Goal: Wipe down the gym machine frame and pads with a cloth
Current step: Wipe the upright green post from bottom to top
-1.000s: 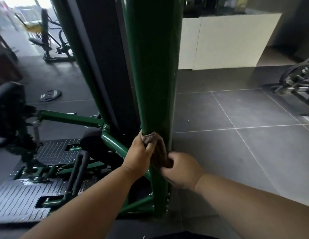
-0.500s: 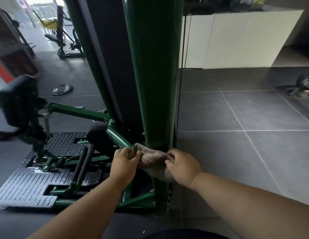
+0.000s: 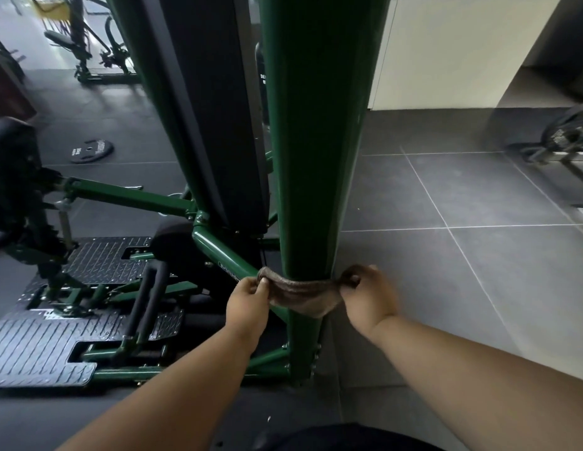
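A brown cloth (image 3: 300,296) was stretched across the near face of the green post (image 3: 316,157), low down, near its bolted foot. The left hand (image 3: 248,304) pinched one bunched end just left of the post, its fingers (image 3: 259,285) curled round the fabric. The right hand (image 3: 368,296) gripped the other end just right of the post, its fingers (image 3: 355,277) curled over the cloth. Between the hands the cloth sagged a little, touching the post. Left of the post stood a black pad (image 3: 212,109) on a slanted green tube (image 3: 218,252), with ribbed footplates (image 3: 36,346) beyond on the floor (image 3: 462,255). A weight plate (image 3: 91,151) lay flat farther back.
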Demonstrator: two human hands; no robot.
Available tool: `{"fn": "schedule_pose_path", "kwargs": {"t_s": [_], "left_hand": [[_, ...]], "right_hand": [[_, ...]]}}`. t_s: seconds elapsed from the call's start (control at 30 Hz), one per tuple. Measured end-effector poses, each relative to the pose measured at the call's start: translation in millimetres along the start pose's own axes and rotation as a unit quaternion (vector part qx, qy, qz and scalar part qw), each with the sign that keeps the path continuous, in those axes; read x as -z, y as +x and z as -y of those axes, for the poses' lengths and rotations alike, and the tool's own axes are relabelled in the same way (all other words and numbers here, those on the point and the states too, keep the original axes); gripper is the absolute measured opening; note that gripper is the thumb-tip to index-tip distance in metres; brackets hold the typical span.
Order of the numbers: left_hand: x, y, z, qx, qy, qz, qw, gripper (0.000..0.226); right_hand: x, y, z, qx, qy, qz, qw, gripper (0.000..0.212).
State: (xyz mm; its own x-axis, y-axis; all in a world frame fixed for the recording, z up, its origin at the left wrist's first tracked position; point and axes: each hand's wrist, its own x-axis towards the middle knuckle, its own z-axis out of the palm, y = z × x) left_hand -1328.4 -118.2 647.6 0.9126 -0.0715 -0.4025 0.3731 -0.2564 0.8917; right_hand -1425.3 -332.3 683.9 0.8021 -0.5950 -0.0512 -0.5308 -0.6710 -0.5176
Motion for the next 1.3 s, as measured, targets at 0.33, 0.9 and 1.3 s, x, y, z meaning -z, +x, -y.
{"fn": "schedule_pose_path", "kwargs": {"t_s": [0.33,0.9,1.3], "left_hand": [[-29.7,-7.4,0.7,0.014,-0.079,0.164,0.983,0.091],[-17.8,-18.9,-73.4,-0.203,0.076,0.209,0.953,0.065],[6.2,-32.0,-159.4,-0.317,0.068,0.2,0.925,0.064]], "right_hand": [[-25.1,-14.7,18.1,-0.226,0.346,0.036,0.91,0.029],[18.7,-1.9,57.6,-0.041,0.537,0.042,0.842,0.03],[115.2,8.1,108.8,0.083,0.588,0.015,0.805,0.03]]}}
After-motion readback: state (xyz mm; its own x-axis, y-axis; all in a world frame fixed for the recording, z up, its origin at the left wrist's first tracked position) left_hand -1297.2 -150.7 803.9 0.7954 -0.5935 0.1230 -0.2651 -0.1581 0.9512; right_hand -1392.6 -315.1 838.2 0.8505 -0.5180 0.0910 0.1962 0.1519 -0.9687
